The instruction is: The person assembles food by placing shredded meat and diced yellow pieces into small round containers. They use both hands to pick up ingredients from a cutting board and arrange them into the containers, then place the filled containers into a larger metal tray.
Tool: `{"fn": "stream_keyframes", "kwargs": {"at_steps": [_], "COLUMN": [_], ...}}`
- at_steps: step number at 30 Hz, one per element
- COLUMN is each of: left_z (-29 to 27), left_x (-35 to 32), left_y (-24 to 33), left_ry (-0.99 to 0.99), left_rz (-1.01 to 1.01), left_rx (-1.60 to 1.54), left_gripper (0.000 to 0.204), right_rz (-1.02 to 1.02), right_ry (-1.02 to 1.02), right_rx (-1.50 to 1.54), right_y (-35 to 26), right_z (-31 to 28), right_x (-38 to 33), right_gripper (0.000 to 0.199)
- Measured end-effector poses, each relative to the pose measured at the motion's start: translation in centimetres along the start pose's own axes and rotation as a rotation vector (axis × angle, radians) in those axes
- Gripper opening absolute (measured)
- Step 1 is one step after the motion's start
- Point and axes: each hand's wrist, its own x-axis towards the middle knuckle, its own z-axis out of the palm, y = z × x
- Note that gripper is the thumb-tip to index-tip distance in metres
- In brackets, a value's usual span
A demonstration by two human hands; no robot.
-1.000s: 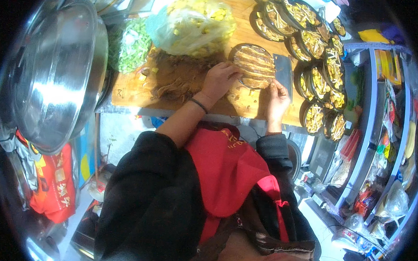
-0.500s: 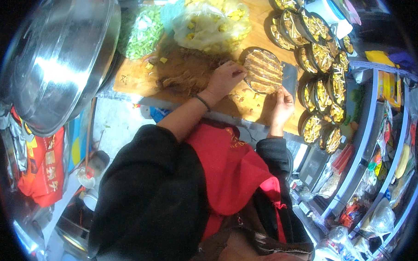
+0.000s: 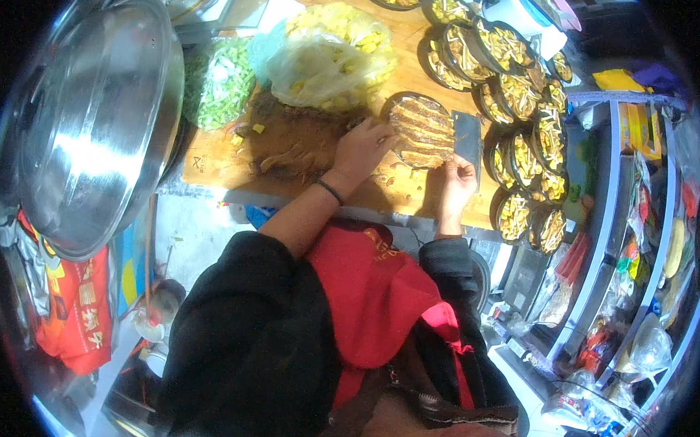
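Note:
A round dark bowl (image 3: pixel 421 131) stands on the wooden board (image 3: pixel 213 167), its top covered by brown strips of sliced meat lying side by side. My left hand (image 3: pixel 362 148) is at its left edge with the fingertips pinched together; whatever they hold is too small to make out. At the near right rim my right hand (image 3: pixel 458 182) has thumb and fingers closed on the bowl's edge. Left of the bowl lies a heap of brown shredded meat (image 3: pixel 299 140), partly in shadow. A dark flat rectangular piece (image 3: pixel 467 138) lies just right of the bowl.
Several filled dark bowls (image 3: pixel 518 93) crowd the right side, some stacked. Behind the meat sit a bag of yellow cubes (image 3: pixel 332 64) and a bag of chopped greens (image 3: pixel 220 83). A large metal basin (image 3: pixel 99 125) rises at the left. Shelving (image 3: pixel 608 227) with packages stands at the right.
The view has shifted, so the board and bowls appear farther left and slightly lower. Both hands stay at the same bowl, the left one at its left edge, the right one at its near right rim.

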Motion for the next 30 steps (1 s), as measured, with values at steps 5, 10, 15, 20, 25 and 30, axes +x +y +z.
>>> {"fn": "stream_keyframes", "kwargs": {"at_steps": [5,10,15,20,25,30], "left_z": [-1.0,-0.5,-0.7,0.1,2.3,1.5], "left_x": [0.2,0.7,1.0,3.6,8.2,8.8], "left_y": [-0.1,-0.2,0.1,-1.0,-1.9,-1.3], "left_ry": [-0.005,-0.029,-0.045,0.075,-0.257,-0.351], "left_rz": [0.105,-0.032,-0.045,-0.048,-0.4,-0.726], "left_rx": [0.031,-0.127,-0.075,-0.193,-0.473,-0.678], "left_gripper": [0.012,0.014,0.016,0.022,0.029,0.028], "right_rz": [0.06,0.076,0.122,0.318,0.46,0.508], "right_ry": [0.008,-0.007,-0.031,-0.042,-0.241,-0.307], "right_rx": [0.153,0.112,0.125,0.608,0.634,0.784], "right_y": [0.1,-0.2,-1.0,-2.0,-3.2,-2.7], "right_z": [-0.2,0.0,-0.4,-0.4,0.1,0.0], "right_x": [0.1,0.1,0.5,-1.8,-2.7,-2.2], "right_gripper": [0.011,0.011,0.015,0.026,0.039,0.043]}}
